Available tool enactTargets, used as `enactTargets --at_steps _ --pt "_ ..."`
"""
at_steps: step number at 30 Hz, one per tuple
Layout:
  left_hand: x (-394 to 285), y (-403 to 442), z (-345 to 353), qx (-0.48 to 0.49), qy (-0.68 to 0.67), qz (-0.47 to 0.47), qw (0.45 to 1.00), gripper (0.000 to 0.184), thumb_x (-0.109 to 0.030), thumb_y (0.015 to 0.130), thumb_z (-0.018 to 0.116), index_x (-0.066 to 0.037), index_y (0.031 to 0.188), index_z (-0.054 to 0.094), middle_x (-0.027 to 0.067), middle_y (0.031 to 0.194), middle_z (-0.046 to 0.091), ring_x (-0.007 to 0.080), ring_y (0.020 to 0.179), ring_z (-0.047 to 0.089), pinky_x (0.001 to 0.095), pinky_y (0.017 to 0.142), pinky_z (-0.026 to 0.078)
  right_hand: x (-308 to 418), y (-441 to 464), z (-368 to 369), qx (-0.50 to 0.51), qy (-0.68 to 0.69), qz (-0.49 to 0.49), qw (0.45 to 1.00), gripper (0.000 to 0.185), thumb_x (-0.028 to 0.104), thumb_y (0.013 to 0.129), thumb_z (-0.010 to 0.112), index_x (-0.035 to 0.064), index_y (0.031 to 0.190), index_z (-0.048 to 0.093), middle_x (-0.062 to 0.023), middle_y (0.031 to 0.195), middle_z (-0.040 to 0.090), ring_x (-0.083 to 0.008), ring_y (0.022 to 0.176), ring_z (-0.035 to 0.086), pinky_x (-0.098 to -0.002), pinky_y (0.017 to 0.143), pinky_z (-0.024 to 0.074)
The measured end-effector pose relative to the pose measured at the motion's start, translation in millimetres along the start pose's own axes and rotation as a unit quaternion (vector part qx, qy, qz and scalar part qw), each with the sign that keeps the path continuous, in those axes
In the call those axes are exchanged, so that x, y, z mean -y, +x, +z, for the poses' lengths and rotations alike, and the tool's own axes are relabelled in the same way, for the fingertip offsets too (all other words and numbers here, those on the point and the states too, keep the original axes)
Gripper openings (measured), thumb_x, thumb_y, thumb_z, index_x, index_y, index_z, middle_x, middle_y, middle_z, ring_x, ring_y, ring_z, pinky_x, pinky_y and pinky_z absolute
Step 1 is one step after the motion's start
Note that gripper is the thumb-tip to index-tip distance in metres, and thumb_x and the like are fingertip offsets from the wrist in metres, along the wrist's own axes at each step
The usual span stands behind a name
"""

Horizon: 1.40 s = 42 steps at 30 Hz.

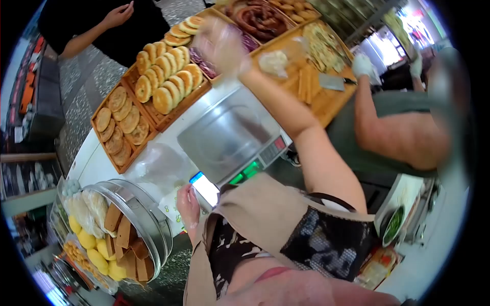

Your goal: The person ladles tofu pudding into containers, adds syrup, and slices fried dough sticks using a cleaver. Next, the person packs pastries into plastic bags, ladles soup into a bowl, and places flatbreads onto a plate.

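Holding: L hand (188,206) is grasping lit phone (205,189), nr. scale (217,132) on desk (84,162). R hand (222,46) is hovering, blurred, by purple shreds (250,43); grip: can't tell. Status: buns (167,76) lying in tray (186,107), R hand's work looking unfinished.

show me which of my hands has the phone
Your left hand: it holds the lit phone, while your right hand, blurred, is beyond the scale, by the food trays.

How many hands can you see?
5: left hand holding the phone; blurred right hand at the food trays; bare hand upper left; white-gloved hand by the cleaver; another farther right. Others may be hidden.
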<state>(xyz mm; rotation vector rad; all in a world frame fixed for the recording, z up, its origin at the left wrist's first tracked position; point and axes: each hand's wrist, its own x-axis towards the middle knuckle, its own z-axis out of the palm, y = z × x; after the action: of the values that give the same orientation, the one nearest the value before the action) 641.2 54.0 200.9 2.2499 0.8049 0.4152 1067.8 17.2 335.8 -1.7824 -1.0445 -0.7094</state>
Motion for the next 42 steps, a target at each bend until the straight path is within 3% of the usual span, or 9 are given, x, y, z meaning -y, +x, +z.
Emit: enactTargets --at_steps 2,3,6,10,23,25,33,37,42 --pt "2.9 -3.0 -0.2 0.006 -0.014 0.023 1.000 0.014 -0.003 0.083 0.056 -0.002 0.096 0.060 0.0144 0.091 0.061 0.0311 0.082 0.058 0.0355 0.072 0.046 47.0 -98.5 -8.1 0.065 0.051 -0.024 0.996 0.016 0.016 0.075 0.062 0.0048 0.086 0.056 -0.0135 0.075 0.057 -0.0316 0.071 0.057 -0.0418 0.063 0.0462" --pt "2.5 -2.8 -0.1 0.000 -0.021 0.038 0.999 0.014 -0.003 0.083 0.056 -0.003 0.096 0.060 0.0140 0.090 0.061 0.0306 0.081 0.059 0.0352 0.071 0.046 60.6 -150.1 -6.6 0.108 0.025 0.021 0.994 0.020 0.016 0.075 0.068 0.0060 0.090 0.060 -0.0110 0.085 0.063 -0.0286 0.078 0.061 -0.0379 0.069 0.0473" --pt "-2.2 -2.8 -7.0 0.028 -0.028 0.081 0.996 0.014 -0.002 0.082 0.057 -0.004 0.095 0.060 0.0142 0.090 0.061 0.0307 0.080 0.059 0.0350 0.070 0.047 111.1 -226.3 -35.3 0.184 0.163 0.285 0.927 0.015 0.017 0.078 0.060 0.0035 0.084 0.061 -0.0127 0.077 0.064 -0.0272 0.072 0.063 -0.0343 0.067 0.0496" --pt "0.4 -4.2 -3.0 0.053 -0.036 0.145 0.987 0.014 -0.002 0.081 0.057 -0.003 0.094 0.061 0.0147 0.088 0.062 0.0310 0.081 0.060 0.0354 0.072 0.047 142.6 -265.5 -63.7 0.153 0.190 0.421 0.874 0.016 0.017 0.081 0.057 0.0029 0.086 0.063 -0.0113 0.074 0.065 -0.0170 0.068 0.063 -0.0300 0.065 0.0488" --pt "-20.1 -31.2 6.6 0.127 -0.091 0.272 0.949 0.014 -0.001 0.080 0.059 -0.004 0.093 0.061 0.0135 0.087 0.062 0.0311 0.083 0.060 0.0365 0.072 0.047 208.7 -299.7 -110.1 0.165 0.151 0.420 0.879 0.018 0.016 0.082 0.058 -0.0005 0.085 0.063 -0.0141 0.072 0.064 -0.0197 0.067 0.064 -0.0312 0.061 0.0486" --pt "-17.2 -32.8 5.4 0.125 -0.089 0.277 0.949 0.014 0.000 0.079 0.059 -0.005 0.092 0.061 0.0132 0.086 0.062 0.0315 0.082 0.060 0.0366 0.071 0.048 212.2 -299.2 -114.8 0.190 0.170 0.439 0.862 0.016 0.014 0.084 0.057 -0.0008 0.090 0.062 -0.0109 0.075 0.064 -0.0145 0.069 0.060 -0.0292 0.066 0.0478" --pt "-15.5 -32.8 -10.1 0.113 -0.051 0.282 0.951 0.010 -0.006 0.083 0.058 -0.005 0.093 0.060 0.0134 0.089 0.061 0.0320 0.082 0.060 0.0393 0.069 0.048 207.5 -308.5 -103.0 0.196 0.119 0.362 0.904 0.017 0.017 0.082 0.059 0.0021 0.088 0.062 -0.0142 0.079 0.065 -0.0259 0.073 0.065 -0.0333 0.066 0.0497" --pt "-13.8 -28.0 -18.5 -0.027 -0.006 0.245 0.969 0.009 -0.008 0.081 0.060 -0.007 0.090 0.060 0.0125 0.087 0.060 0.0319 0.079 0.058 0.0395 0.067 0.047 207.7 -305.0 -93.6 0.222 0.152 0.392 0.880 0.017 0.017 0.082 0.060 0.0014 0.089 0.063 -0.0117 0.077 0.065 -0.0199 0.071 0.062 -0.0304 0.066 0.0479" --pt "-17.3 42.0 -78.7 -0.347 0.184 0.194 0.899 0.021 -0.025 0.074 0.071 -0.010 0.086 0.062 0.0095 0.080 0.053 0.0272 0.076 0.052 0.0388 0.070 0.043 210.5 -293.6 -93.1 0.241 0.151 0.387 0.877 0.017 0.016 0.081 0.059 0.0010 0.087 0.063 -0.0101 0.074 0.063 -0.0182 0.068 0.059 -0.0303 0.065 0.0468"
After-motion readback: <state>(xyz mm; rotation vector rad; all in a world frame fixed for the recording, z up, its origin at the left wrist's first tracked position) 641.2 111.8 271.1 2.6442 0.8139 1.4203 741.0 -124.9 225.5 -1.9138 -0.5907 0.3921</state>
